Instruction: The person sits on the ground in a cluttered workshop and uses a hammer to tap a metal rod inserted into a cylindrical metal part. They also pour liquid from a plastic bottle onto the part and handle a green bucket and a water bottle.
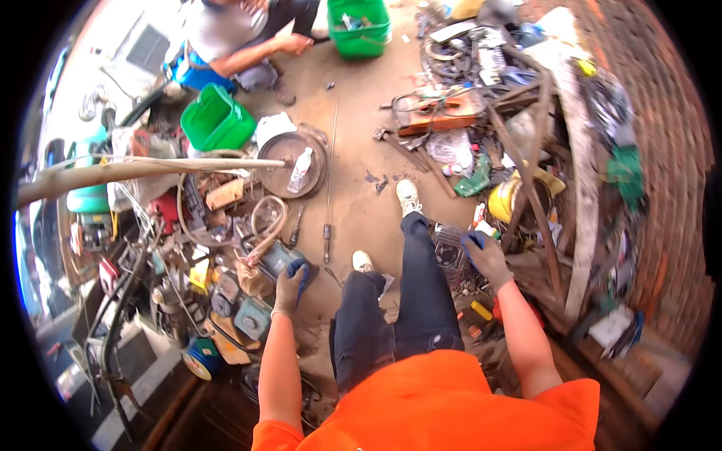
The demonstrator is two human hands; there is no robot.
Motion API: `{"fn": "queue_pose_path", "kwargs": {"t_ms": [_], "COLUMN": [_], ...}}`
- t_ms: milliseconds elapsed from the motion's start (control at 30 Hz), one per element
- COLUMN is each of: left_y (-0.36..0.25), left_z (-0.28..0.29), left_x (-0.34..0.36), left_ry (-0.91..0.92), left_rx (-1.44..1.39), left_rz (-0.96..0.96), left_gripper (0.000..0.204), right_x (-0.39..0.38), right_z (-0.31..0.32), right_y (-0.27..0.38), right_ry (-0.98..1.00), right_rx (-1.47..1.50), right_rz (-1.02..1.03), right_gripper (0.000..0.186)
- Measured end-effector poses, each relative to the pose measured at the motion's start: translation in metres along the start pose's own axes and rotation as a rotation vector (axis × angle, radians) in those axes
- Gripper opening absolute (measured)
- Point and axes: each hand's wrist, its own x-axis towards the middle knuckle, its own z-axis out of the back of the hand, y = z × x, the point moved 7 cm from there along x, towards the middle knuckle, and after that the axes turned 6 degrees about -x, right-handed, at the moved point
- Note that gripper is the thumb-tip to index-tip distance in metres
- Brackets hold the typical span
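My left hand [289,286], in a grey and blue glove, hangs beside my left leg over a grey-blue metal unit [272,259]; its fingers are curled, and I cannot make out whether anything is in them. My right hand [485,255], gloved alike, is bent closed beside my right leg, near a dark grated metal part [449,248] and a yellow round container [505,201]; what it holds, if anything, is hidden. My two shoes stand on the dusty floor [350,214], with a long thin rod [329,195] lying ahead of the left one.
Another person [256,56] crouches at the upper left. Green bins [214,116], a round metal pan [274,169] with a bottle, and a pale pole [135,169] are on the left amid scrap. Wooden beams [571,225], an orange machine [440,120] and heaped clutter line the brick wall [669,188].
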Motion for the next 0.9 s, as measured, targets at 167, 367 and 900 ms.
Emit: {"fn": "queue_pose_path", "kwargs": {"t_ms": [167,367,900], "left_y": [0.094,0.198,0.291], "left_z": [-0.016,-0.058,-0.087], "left_x": [0.101,0.242,0.602], "left_ry": [-0.170,-0.107,-0.363], "left_rx": [0.548,0.787,1.034], "left_rz": [0.032,0.243,0.106], "left_gripper": [0.038,0.043,0.035], "right_x": [0.159,0.270,0.320], "right_z": [-0.148,-0.251,-0.270], "right_y": [0.068,0.103,0.132], "right_ry": [0.233,0.490,0.428], "right_rx": [-0.078,-0.160,-0.678], "right_rz": [0.390,0.484,0.986], "right_gripper": [0.030,0.032,0.070]}}
